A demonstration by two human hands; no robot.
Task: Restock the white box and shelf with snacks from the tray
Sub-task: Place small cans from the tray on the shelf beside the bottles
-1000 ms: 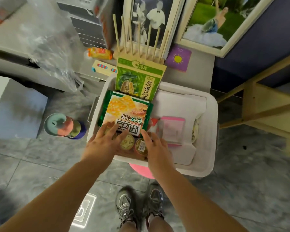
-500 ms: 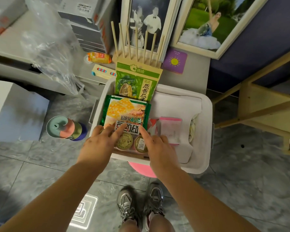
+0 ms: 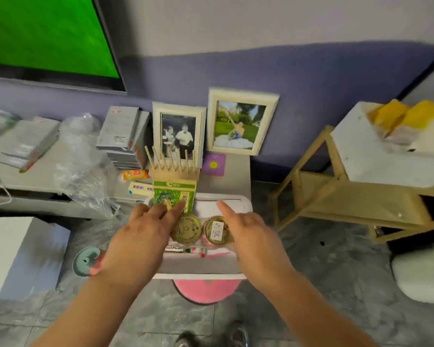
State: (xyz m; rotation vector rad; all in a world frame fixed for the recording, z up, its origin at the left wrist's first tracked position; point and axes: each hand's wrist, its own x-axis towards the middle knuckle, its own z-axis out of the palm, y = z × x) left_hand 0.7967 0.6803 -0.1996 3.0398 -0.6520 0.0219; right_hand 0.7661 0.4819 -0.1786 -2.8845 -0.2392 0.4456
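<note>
A person leans over a white tray point(image 3: 236, 199) of snacks that rests on a pink stool point(image 3: 207, 290), with both hands reaching in. The left hand point(image 3: 141, 239) has its fingers spread and fairly straight. They lie over a green packet point(image 3: 173, 196) and the edge of the left tin point(image 3: 186, 229). It grips nothing visible, though its thumb is hidden. The right hand point(image 3: 252, 236) is just beside the right tin point(image 3: 216, 230), index finger straight and the other fingers bent. Whether it holds the tin cannot be told.

This looks like the picking step: a snack is being chosen or taken up, and nothing is on its way out of the tray yet. The next move calls for closing the fingers round a tin or the packet and lifting it clear of the rim. It then goes right to the wooden shelf point(image 3: 336, 199), well apart from the tray. The white box point(image 3: 371, 156) sits on top of that shelf with yellow packs point(image 3: 408, 116) in it.

The tins stand lids up, side by side across the near end of the tray. The green packet's long axis runs away from the person toward the wall, printed face up.
</note>
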